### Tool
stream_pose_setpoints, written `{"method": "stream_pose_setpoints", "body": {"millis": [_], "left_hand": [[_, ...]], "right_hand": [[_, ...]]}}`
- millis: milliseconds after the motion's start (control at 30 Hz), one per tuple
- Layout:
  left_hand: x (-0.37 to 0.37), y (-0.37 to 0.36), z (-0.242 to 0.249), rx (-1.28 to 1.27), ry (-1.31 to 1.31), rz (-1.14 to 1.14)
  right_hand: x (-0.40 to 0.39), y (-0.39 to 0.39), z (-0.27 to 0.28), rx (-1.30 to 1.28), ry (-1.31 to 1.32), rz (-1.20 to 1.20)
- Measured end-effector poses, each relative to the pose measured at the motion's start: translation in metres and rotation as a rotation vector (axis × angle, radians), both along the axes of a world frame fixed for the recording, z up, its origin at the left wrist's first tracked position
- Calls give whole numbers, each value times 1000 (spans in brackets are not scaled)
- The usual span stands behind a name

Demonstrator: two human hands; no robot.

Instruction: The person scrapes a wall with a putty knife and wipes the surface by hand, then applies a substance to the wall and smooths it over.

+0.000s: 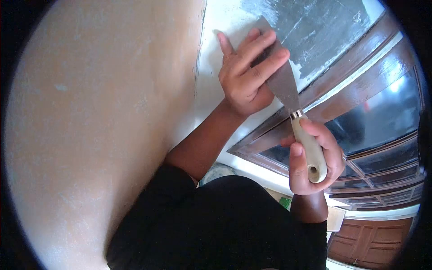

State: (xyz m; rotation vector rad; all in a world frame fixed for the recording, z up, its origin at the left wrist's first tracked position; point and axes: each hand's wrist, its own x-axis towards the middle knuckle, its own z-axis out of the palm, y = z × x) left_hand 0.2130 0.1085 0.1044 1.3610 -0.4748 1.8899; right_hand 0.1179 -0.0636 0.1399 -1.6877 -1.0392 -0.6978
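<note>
A putty knife with a broad metal blade and a pale handle lies at a slant against the wall. My right hand is closed round its handle, with the hanging hole showing near the thumb. Stretched fingers of my left hand rest spread across the blade, two of them lying over its face. The blade's front edge is beside a grey patch on the white wall surface. My left thumb is partly hidden by the blade.
A tan wall stands close on my left. Brown wooden window frames with dark glass panes run along the right, close to my right hand. A brown panelled door is at the lower right.
</note>
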Motion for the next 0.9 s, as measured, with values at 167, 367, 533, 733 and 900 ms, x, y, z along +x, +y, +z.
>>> {"method": "stream_pose_setpoints", "body": {"millis": [167, 367, 533, 733, 900], "left_hand": [[-4, 1, 1, 69, 20, -20], [-9, -1, 2, 29, 30, -49], [-1, 1, 0, -26, -1, -9], [-6, -1, -2, 54, 22, -36], [4, -2, -2, -60, -52, -16]], "right_hand": [[-7, -2, 6, -65, -50, 31], [-6, 1, 10, -52, 22, 33], [3, 5, 7, -48, -42, 24], [-7, -6, 6, -78, -68, -12], [-3, -2, 6, -45, 114, 30]]}}
